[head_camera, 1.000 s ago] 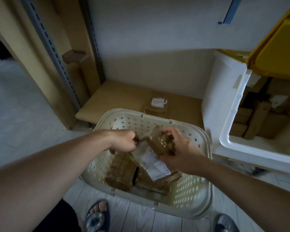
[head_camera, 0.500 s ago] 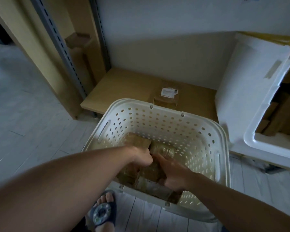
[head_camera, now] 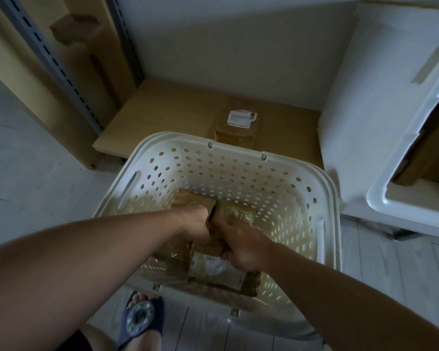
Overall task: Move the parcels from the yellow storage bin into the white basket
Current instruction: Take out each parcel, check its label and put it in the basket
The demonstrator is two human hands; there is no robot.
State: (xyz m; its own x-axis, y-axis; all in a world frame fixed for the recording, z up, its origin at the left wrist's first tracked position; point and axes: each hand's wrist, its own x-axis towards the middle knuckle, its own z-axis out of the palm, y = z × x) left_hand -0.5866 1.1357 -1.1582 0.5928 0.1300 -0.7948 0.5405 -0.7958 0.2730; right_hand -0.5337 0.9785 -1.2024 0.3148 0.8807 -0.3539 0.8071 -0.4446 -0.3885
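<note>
left: our arm reaches forward and down, left hand [head_camera: 197, 224] fisted | right: our arm angles in, right hand [head_camera: 241, 245] curled closed | hands touching, knuckles side by side

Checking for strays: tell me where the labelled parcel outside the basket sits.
The labelled parcel lies on the low wooden shelf, just behind the white basket's far rim.

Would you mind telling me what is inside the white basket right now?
Several brown parcels lie on the white basket floor, one with a white label. The left hand and right hand grip them, hiding the middle, so no exact count.
</note>
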